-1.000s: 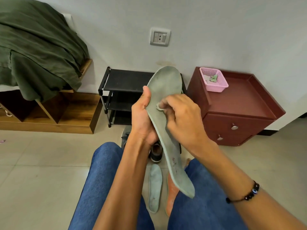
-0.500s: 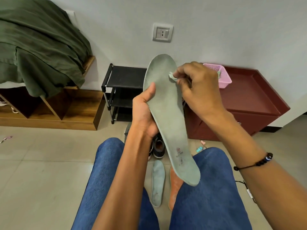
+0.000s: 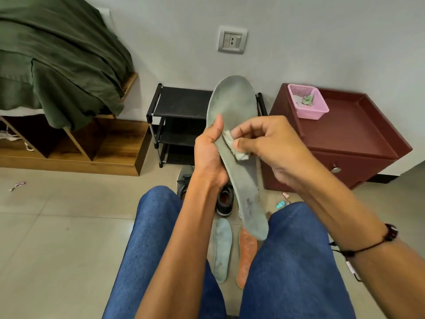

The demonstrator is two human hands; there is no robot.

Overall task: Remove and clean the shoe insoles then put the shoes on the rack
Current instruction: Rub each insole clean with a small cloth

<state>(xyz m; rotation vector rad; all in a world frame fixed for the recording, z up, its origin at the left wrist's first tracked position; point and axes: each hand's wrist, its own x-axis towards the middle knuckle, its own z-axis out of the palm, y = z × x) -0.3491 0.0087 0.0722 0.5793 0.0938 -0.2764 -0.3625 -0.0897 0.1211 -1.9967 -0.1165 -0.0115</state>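
My left hand (image 3: 210,155) grips a long grey-green insole (image 3: 232,107) at its middle, holding it upright in front of me. My right hand (image 3: 271,143) pinches a small white wipe (image 3: 232,147) and presses it against the insole's middle. On the floor between my knees lie a pale blue insole (image 3: 222,248) and an orange insole (image 3: 247,254). Two dark shoes (image 3: 224,200) stand just beyond them, partly hidden by my arm. The black shoe rack (image 3: 181,104) stands against the wall behind.
A maroon cabinet (image 3: 349,134) with a pink basket (image 3: 308,102) stands right of the rack. A wooden bench with a green cloth (image 3: 57,63) fills the left. Small scraps (image 3: 281,203) lie on the tiled floor. My legs in blue jeans (image 3: 151,238) occupy the foreground.
My right hand has slid the wipe down from the insole's upper part to its middle. The insole has tilted slightly and my left hand keeps its grip.
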